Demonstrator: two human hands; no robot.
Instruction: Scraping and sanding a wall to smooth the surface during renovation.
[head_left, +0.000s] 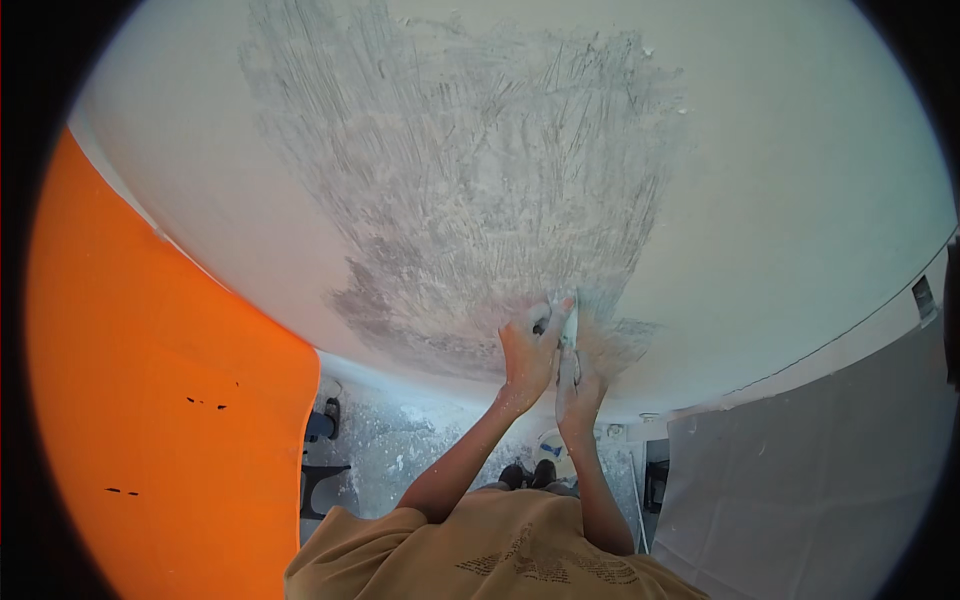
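Note:
A broad, pale wall surface (757, 187) curves across the view, bent by the lens. Its middle carries a rough, streaked grey patch of plaster or filler (465, 165). My left hand (529, 349) is on the upper part of a narrow whitish tool, seemingly a scraper or spatula (571, 324), with its fingers close against the wall. Just below and to the right, my right hand (581, 386) grips the tool's lower end. Whitish residue coats the fingers of both hands. The tool's working edge is partly hidden by my fingers.
An orange panel or sheet (172, 360) covers the left side; grey sheeting (795, 465) hangs at the right. Below, a whitish bucket (566, 457) with something blue inside stands by my shoes (529, 474) on a spattered floor (405, 427). Another person's shoe (332, 418) shows at left.

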